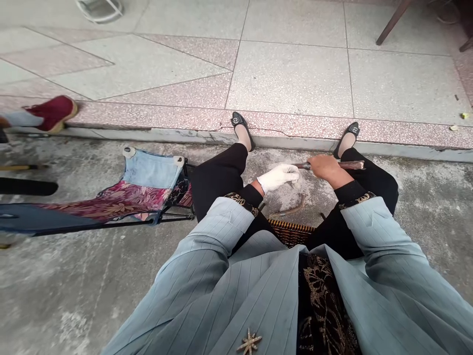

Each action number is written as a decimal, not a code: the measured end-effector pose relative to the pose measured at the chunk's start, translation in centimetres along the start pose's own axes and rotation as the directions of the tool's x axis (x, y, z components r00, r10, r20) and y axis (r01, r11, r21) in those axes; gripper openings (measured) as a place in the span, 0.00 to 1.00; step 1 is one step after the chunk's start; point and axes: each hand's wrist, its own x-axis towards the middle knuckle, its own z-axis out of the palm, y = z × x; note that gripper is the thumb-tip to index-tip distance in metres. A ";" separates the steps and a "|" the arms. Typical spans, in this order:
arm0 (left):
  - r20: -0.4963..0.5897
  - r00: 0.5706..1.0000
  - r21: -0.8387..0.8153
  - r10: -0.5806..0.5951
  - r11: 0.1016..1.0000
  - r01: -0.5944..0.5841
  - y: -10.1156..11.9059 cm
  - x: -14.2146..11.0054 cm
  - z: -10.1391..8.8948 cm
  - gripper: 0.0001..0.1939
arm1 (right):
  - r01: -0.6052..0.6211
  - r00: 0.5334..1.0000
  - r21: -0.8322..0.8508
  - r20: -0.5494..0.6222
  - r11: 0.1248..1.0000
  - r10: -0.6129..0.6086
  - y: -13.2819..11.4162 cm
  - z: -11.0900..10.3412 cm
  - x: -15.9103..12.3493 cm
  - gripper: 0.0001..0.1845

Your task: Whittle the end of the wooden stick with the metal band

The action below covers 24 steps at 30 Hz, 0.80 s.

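My right hand (327,167), bare, is wrapped round a brown wooden-handled tool (355,165). The handle's pale, rough end sticks out to the right of my fist, and a grey band circles it on the left side. My left hand (277,177) wears a white glove, its fingers closed at the tool's left end. That end is covered by the glove, so the kind of tool cannot be made out. Below my hands, a curved brown piece (291,209) lies on the concrete between my legs.
Under me shows the edge of a woven seat (291,231). To the left stands a low folding chair (151,167) with floral and denim cloth. A tiled step (288,79) runs ahead, under my feet. Another person's red shoe (55,112) rests at its left.
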 end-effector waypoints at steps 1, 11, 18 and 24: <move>0.014 1.000 0.123 -0.012 0.992 0.010 -0.1 0.1 -0.2 0.07 | 0.016 0.997 -0.043 0.076 0.999 -0.013 0.0 0.0 -0.1 0.15; 0.019 0.997 0.538 0.076 0.840 -0.074 0.4 0.5 -1.3 0.10 | 0.300 0.674 0.788 0.224 0.538 -0.704 3.4 -0.5 -0.8 0.18; 0.055 0.997 -0.022 -0.051 0.998 0.053 1.2 -0.4 -0.6 0.19 | 0.212 0.858 0.957 -0.086 0.197 -0.506 5.4 -0.7 -0.9 0.22; -0.052 0.996 -0.347 -0.066 0.937 0.044 0.9 -0.4 -0.2 0.20 | 0.152 0.922 0.972 -0.206 -0.181 -0.328 3.1 0.5 0.1 0.18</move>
